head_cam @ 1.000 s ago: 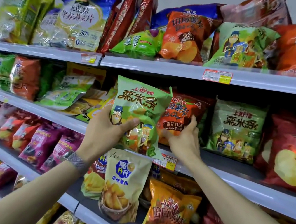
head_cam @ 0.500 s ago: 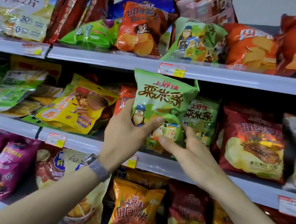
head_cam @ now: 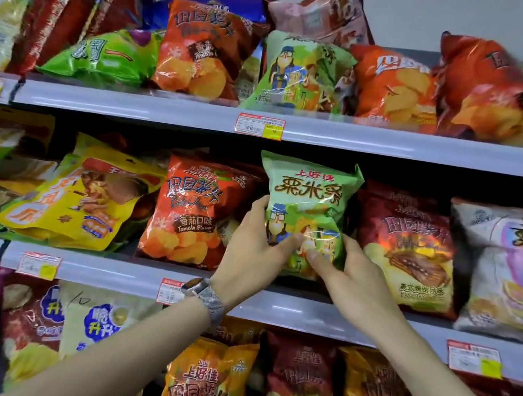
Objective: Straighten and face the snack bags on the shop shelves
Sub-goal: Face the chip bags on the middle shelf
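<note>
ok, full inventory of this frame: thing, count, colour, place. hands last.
green bag: 1, light green, middle row, upright, held
orange bag: 1, orange-red, middle row, left of the green bag
yellow bag: 1, yellow, middle row, further left, leaning
dark red bag: 1, dark red, middle row, right of the green bag
white bag: 1, white and pastel, middle row, far right
top-row bags: several, orange, green, red, blue, slumped
bottom-row bags: several, orange, dark red, magenta, cream
shelf edges: 2, grey, above and below the middle row
price tags: 6, white-red with yellow, on the shelf edges
watch: 1, silver, left wrist
left grip: bare hand, holds the green bag's left side
right grip: bare hand, pinches its lower right
</note>
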Tool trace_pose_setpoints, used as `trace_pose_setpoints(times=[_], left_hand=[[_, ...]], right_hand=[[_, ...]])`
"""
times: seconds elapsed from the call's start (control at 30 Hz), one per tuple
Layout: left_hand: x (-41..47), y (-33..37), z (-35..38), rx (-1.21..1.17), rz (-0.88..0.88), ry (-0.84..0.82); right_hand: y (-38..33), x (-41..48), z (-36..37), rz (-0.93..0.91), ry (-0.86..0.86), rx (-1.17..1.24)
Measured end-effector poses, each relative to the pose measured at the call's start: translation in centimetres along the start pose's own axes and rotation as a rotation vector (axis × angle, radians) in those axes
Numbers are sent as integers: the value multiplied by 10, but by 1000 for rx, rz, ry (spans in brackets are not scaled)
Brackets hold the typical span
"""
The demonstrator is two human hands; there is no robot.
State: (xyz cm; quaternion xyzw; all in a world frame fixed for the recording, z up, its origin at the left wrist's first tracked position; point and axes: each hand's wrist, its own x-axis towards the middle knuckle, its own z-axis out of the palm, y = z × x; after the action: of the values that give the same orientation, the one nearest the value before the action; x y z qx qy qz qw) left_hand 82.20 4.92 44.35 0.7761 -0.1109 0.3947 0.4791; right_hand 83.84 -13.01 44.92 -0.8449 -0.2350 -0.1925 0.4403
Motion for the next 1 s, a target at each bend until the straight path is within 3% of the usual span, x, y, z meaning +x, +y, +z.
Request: trace_pose_setpoints(times=[0.33,0.7,1.0], left_hand=[[6,-26,12,124,-53,-55],[16,-17,27,293,-94,-144],[-14,-1,16,562,-182,-129]], right_hand=[[17,17,17,1,-58,-241],[29,10,-2,16,-182,-252],[17,-13,-31,-77,-156,-238]])
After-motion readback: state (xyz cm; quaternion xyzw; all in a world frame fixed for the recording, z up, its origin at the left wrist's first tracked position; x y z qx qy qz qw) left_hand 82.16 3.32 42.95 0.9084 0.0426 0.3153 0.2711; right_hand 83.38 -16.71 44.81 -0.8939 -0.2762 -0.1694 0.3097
